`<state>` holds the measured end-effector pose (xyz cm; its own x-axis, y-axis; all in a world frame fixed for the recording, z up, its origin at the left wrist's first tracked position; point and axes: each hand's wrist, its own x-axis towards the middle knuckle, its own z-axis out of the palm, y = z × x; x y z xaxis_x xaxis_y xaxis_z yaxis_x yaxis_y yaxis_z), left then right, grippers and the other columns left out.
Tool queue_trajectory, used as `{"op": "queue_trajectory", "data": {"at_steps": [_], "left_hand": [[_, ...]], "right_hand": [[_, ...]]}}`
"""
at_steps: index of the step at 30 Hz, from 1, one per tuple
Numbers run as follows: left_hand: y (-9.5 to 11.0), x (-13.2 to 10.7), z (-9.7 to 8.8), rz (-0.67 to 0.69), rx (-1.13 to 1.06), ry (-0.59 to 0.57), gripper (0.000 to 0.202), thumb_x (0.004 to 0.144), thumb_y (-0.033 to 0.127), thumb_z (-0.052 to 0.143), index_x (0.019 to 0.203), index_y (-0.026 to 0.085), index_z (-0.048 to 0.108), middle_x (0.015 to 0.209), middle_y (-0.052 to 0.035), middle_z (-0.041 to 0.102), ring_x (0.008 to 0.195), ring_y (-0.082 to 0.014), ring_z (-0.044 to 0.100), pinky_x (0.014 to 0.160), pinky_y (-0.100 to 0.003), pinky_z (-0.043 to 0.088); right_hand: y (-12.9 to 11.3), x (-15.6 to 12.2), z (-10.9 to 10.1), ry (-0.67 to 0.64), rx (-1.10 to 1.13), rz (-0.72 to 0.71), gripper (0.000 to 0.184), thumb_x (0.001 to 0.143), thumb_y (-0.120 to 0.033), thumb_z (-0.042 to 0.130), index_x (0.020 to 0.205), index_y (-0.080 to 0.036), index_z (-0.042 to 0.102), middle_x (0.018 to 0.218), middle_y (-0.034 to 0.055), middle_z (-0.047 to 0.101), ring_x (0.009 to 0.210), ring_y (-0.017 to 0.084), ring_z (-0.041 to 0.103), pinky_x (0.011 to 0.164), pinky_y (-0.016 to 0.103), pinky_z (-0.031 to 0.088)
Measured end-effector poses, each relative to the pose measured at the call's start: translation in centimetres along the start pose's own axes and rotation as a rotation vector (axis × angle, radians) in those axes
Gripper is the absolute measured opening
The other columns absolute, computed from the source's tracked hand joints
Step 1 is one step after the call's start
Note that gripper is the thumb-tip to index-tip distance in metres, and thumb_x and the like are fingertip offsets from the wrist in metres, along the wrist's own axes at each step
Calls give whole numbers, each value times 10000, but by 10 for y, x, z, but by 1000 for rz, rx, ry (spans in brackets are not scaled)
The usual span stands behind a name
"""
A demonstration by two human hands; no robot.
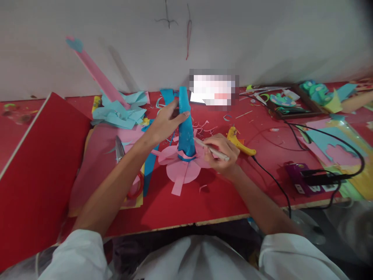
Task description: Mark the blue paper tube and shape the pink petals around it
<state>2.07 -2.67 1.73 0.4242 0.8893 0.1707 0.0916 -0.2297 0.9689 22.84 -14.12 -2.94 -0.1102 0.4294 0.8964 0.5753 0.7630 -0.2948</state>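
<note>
A blue paper tube (pixel 186 134) stands upright on a pink paper flower (pixel 183 171) whose petals spread flat on the red table. My left hand (pixel 167 120) is closed around the tube's upper part, its thumb across the front. In my right hand (pixel 223 153) is a white pen-like stick (pixel 217 151), pinched in the fingers. The stick's tip points at the lower right side of the tube; whether it touches cannot be made out. Thin pink and white paper scraps lie behind the tube.
A yellow glue gun (pixel 240 142) with a black cord lies to the right. Scissors (pixel 119 149) rest on pink sheets under my left forearm. A pink-stemmed paper flower (pixel 100 76) leans on the wall. A lit screen (pixel 214 89), a purple box (pixel 301 177) and a brown frame (pixel 316 109) are around.
</note>
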Motion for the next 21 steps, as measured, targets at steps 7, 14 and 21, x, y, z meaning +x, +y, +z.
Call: {"op": "queue_trajectory", "data": {"at_steps": [7, 14, 21], "left_hand": [[-9, 2, -1, 29, -2, -3, 242, 1015, 399, 802, 1193, 262, 710, 934, -32, 758, 952, -251, 762, 918, -467, 685], [-9, 3, 1, 27, -14, 25, 309, 1007, 364, 808, 1282, 267, 705, 983, -36, 771, 984, -256, 773, 940, -479, 683], [-5, 1, 0, 24, 7, -4, 194, 1027, 396, 779, 1081, 235, 686, 967, -41, 767, 978, -243, 771, 925, -445, 668]], "right_hand": [[0, -1, -1, -40, -32, 47, 110, 1069, -187, 634, 1091, -280, 688, 825, 12, 748, 704, 195, 714, 645, 353, 629], [1, -3, 0, -15, 8, 37, 121, 1058, -198, 655, 1109, -287, 720, 837, 5, 761, 706, 198, 713, 635, 362, 629], [2, -2, -1, 9, 11, 29, 180, 1029, -172, 676, 1153, -296, 716, 854, 6, 774, 693, 211, 718, 635, 368, 628]]}}
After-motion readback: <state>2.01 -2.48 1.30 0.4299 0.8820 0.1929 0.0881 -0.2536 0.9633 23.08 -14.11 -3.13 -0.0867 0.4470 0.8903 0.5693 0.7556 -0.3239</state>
